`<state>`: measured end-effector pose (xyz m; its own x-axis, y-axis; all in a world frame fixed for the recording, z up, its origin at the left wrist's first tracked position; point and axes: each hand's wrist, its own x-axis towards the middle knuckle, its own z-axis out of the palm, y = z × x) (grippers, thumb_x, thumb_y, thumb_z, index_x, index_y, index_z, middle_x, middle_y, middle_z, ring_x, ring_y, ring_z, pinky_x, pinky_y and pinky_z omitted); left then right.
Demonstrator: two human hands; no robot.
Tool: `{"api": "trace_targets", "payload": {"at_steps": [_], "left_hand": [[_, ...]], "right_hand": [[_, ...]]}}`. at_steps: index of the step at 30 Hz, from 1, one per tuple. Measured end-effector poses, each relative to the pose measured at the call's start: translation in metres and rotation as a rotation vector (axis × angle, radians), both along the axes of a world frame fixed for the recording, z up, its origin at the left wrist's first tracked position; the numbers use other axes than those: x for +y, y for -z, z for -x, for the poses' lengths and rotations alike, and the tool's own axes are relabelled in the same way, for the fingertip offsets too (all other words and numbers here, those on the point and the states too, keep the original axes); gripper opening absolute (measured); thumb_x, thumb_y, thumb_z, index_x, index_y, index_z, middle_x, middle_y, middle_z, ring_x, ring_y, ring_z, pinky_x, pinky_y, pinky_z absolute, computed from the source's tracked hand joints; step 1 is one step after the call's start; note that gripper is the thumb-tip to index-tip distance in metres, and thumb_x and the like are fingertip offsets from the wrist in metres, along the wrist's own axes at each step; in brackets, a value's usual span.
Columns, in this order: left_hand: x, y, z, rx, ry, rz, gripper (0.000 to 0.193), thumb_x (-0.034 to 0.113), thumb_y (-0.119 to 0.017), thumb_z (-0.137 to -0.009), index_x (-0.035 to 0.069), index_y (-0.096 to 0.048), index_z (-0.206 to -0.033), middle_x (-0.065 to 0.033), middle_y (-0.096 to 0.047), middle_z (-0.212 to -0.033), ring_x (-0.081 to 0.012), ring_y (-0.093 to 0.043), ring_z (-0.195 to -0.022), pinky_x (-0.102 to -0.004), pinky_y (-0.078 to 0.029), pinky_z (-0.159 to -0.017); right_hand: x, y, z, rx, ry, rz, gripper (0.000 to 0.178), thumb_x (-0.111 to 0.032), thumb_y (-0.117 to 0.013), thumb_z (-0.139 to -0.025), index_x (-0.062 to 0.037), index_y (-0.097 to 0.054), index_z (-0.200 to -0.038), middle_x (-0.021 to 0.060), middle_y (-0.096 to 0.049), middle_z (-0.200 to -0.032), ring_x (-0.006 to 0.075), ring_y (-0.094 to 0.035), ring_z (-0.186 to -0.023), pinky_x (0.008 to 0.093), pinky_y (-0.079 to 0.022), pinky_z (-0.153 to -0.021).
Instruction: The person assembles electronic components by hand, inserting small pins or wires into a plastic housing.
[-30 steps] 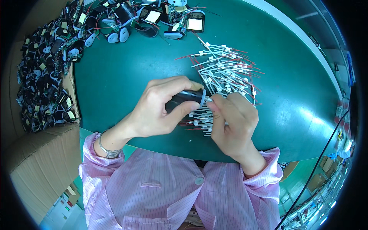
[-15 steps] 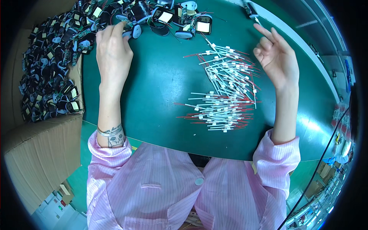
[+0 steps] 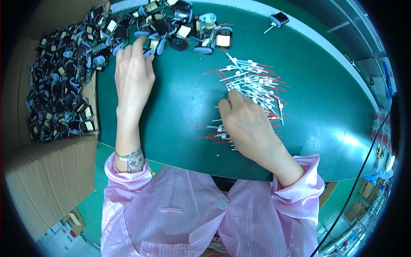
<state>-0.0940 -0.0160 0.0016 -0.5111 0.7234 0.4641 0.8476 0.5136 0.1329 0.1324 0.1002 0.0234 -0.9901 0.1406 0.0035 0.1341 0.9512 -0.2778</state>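
Observation:
My left hand [image 3: 135, 77] is at the near edge of a heap of black electronic units, its fingers bent down. Between its index finger and thumb shows the blue-grey end of one black electronic unit [image 3: 149, 52]. My right hand [image 3: 248, 122] lies palm down over a spread of thin white-sleeved leads [image 3: 257, 81] with red wires and small white connectors. Its fingers are curled together among the leads, and their tips are hidden. At the far right lies a single black unit [image 3: 279, 19] with a white lead [image 3: 269, 28] sticking out of it.
A cardboard box [image 3: 51, 171] full of similar black units [image 3: 60, 85] stands at the left, against the green table [image 3: 184, 107]. More loose units [image 3: 184, 31] lie along the table's far side. A black cable [image 3: 351, 192] hangs at the right.
My right hand has left the lone unit at the far right and come down left onto the leads, its fingers closing. My left hand stays at the heap. The view has shifted slightly.

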Motion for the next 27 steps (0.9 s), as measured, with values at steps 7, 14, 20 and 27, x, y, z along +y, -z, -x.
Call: {"api": "trace_targets", "payload": {"at_steps": [7,14,20,27], "left_hand": [[-0.008,-0.029,-0.029,-0.408,0.228,-0.169,0.019,0.007,-0.059,-0.089,-0.004,-0.063,-0.104,-0.0143,-0.06,-0.095,-0.0263,-0.057,-0.085,-0.0337,-0.045,-0.078],[0.002,-0.02,-0.048,-1.92,0.598,-0.589,0.022,0.016,-0.057,-0.097,-0.003,-0.056,-0.109,-0.0091,-0.058,-0.096,-0.0183,-0.058,-0.087,-0.0313,-0.051,-0.075],[0.007,-0.004,-0.049,-2.244,0.648,-0.472,0.015,0.013,-0.057,-0.096,0.0,-0.055,-0.103,-0.0127,-0.06,-0.097,-0.0208,-0.065,-0.087,-0.026,-0.047,-0.048],[0.007,-0.014,-0.066,-1.799,0.582,-0.284,0.015,0.008,-0.061,-0.09,-0.004,-0.066,-0.097,-0.0204,-0.059,-0.106,-0.022,-0.066,-0.077,-0.0243,-0.049,-0.048]], "right_hand": [[0.006,-0.016,-0.019,0.316,0.097,0.472,0.023,0.013,-0.062,-0.067,0.0042,-0.059,-0.088,0.0143,-0.053,-0.089,0.0257,-0.06,-0.074,0.0353,-0.05,-0.061],[0.018,-0.002,-0.025,0.631,0.429,1.661,0.008,0.003,-0.059,-0.091,0.0039,-0.059,-0.099,0.0107,-0.065,-0.09,0.0151,-0.066,-0.073,0.0261,-0.054,-0.061],[0.021,0.005,-0.025,0.686,0.434,1.811,0.01,0.003,-0.059,-0.091,0.0044,-0.057,-0.101,0.0127,-0.065,-0.092,0.0165,-0.067,-0.076,0.0267,-0.056,-0.064],[0.018,0.003,-0.027,0.709,0.404,1.519,0.013,0.006,-0.06,-0.089,0.0061,-0.058,-0.102,0.0133,-0.064,-0.093,0.0169,-0.067,-0.081,0.0263,-0.056,-0.069]]}}
